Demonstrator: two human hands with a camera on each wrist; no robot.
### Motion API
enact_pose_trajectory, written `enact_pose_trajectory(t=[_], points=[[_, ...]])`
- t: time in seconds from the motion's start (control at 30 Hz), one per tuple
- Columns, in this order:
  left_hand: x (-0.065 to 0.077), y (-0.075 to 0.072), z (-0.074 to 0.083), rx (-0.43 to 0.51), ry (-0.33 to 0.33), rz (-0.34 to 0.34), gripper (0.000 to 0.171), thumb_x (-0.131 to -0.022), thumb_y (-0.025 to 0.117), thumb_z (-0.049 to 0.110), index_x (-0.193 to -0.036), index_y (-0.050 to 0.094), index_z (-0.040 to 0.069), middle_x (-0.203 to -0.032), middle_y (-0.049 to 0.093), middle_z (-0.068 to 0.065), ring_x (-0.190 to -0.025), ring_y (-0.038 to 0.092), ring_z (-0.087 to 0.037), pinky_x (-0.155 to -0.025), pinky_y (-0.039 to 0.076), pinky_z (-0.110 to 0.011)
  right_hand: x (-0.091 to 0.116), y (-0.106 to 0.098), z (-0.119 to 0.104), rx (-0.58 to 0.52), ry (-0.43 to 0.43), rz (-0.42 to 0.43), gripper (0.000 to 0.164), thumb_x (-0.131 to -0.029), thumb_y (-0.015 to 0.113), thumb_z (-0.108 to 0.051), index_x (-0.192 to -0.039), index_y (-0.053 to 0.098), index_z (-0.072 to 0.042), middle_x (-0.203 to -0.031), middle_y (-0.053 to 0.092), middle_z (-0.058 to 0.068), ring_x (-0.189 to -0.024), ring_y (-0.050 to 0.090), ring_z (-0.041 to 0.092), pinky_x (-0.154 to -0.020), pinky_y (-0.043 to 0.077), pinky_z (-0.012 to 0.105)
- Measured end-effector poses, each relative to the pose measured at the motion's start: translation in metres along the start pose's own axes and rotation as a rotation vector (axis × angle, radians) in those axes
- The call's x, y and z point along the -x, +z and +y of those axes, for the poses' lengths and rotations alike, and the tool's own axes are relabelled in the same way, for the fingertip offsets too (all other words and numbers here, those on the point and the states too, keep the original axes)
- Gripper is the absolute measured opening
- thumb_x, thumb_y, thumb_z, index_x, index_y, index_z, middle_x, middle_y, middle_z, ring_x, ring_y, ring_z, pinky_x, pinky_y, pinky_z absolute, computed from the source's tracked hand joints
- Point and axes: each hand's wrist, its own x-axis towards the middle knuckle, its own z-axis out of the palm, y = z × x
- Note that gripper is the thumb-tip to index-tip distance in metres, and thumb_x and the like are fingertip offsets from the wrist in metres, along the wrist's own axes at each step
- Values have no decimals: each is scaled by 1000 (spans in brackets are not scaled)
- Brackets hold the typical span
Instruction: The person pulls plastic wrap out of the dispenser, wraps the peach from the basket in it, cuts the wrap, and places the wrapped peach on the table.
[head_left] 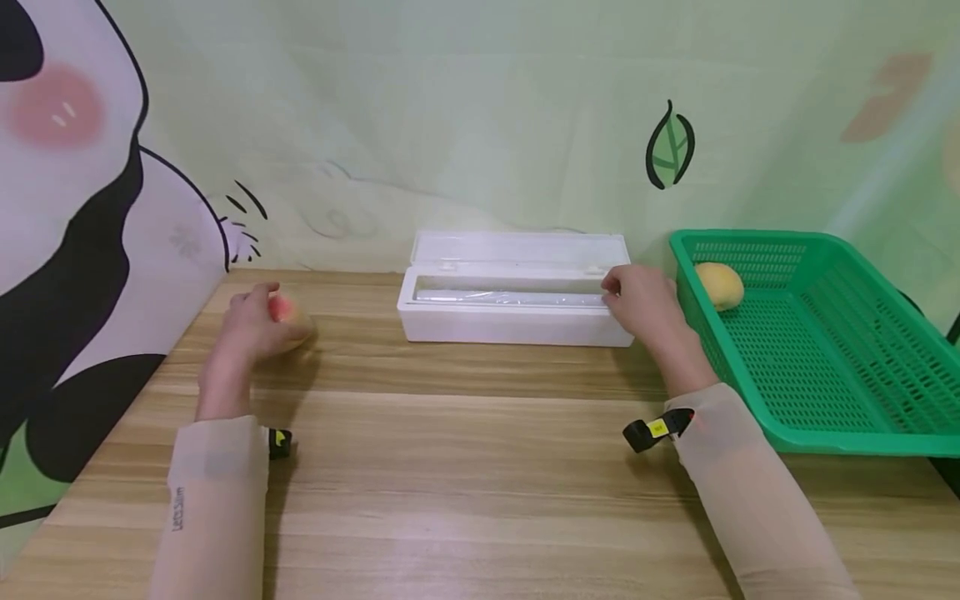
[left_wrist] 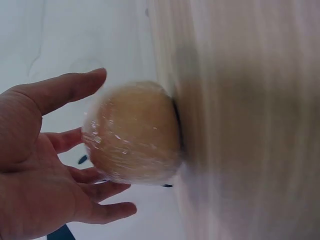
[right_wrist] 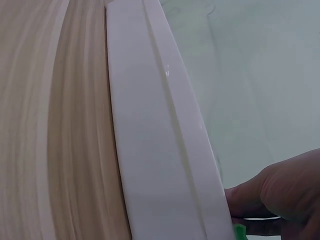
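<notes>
A peach (left_wrist: 135, 132) in clear plastic film rests on the wooden table at the left. My left hand (head_left: 255, 325) is beside it; in the left wrist view, the thumb and fingers are spread loosely about the fruit. A long white cling-film box (head_left: 517, 325) stands at the back with its lid (head_left: 517, 250) raised, and a film-covered roll (head_left: 510, 297) lies inside. My right hand (head_left: 645, 304) is at the box's right end, fingers bent over the rim. Whether those fingertips pinch anything is hidden, also in the right wrist view, where the thumb meets the box's edge.
A green plastic basket (head_left: 765, 408) stands to the right of my right hand, with a yellow fruit (head_left: 720, 286) in its far left corner. Behind the table (head_left: 450, 467) hangs a pale green printed cloth (head_left: 465, 125).
</notes>
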Motion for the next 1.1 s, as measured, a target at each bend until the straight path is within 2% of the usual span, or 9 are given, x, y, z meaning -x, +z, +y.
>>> enact_pose_trajectory(t=[0.2,0.33,0.47,0.6,0.7,0.8,1.0,1.1], points=[[0,4,15,-21,44,103,83,-97,66,35,-159,26,-1,-157,15,-39,-138,22,-61,-110,21,-72,-9,-5,-5,1,44,-78,21,-99,66,-7,-116,69,4,-107,67,21,-94,57,35,-83,51,48],[4,13,36,-12,107,161,72,-98,66,31,-153,37,-4,-156,22,-37,-140,23,-58,-111,16,-72,-12,-5,-6,1,58,-117,22,-98,67,-8,-116,70,5,-108,68,22,-94,58,36,-83,52,49],[6,27,62,31,193,232,57,-97,67,24,-143,52,-5,-151,36,-31,-138,34,-51,-110,25,-68,-13,-4,-6,11,54,-134,19,-97,67,-9,-111,72,4,-104,69,21,-92,58,35,-80,51,49],[-2,46,88,83,322,265,40,-96,69,18,-128,65,-6,-135,53,-26,-122,50,-44,-102,41,-57,-16,-4,-7,35,52,-130,17,-98,67,-9,-107,74,3,-102,70,19,-90,59,34,-78,50,48],[-11,59,104,102,400,228,32,-96,70,17,-119,71,-5,-121,61,-22,-109,57,-40,-92,48,-52,-17,-3,-5,39,56,-133,16,-98,66,-9,-106,74,2,-102,71,19,-90,59,34,-77,51,47],[-18,69,117,66,447,173,28,-96,72,19,-112,74,-4,-113,66,-20,-103,60,-38,-90,49,-49,-17,-1,-4,37,61,-135,16,-98,66,-9,-106,74,2,-101,71,18,-90,59,34,-78,52,46],[-28,79,135,-78,463,35,25,-98,69,17,-114,74,-2,-114,68,-18,-110,61,-36,-97,46,-48,-16,2,-2,30,62,-116,15,-99,65,-9,-105,75,1,-100,70,18,-89,58,33,-77,52,44],[-31,83,142,-121,472,-9,24,-99,67,15,-116,73,-1,-116,69,-17,-113,61,-35,-98,46,-47,-15,2,-3,35,58,-102,14,-99,66,-9,-104,75,0,-99,70,17,-88,58,33,-76,52,44]])
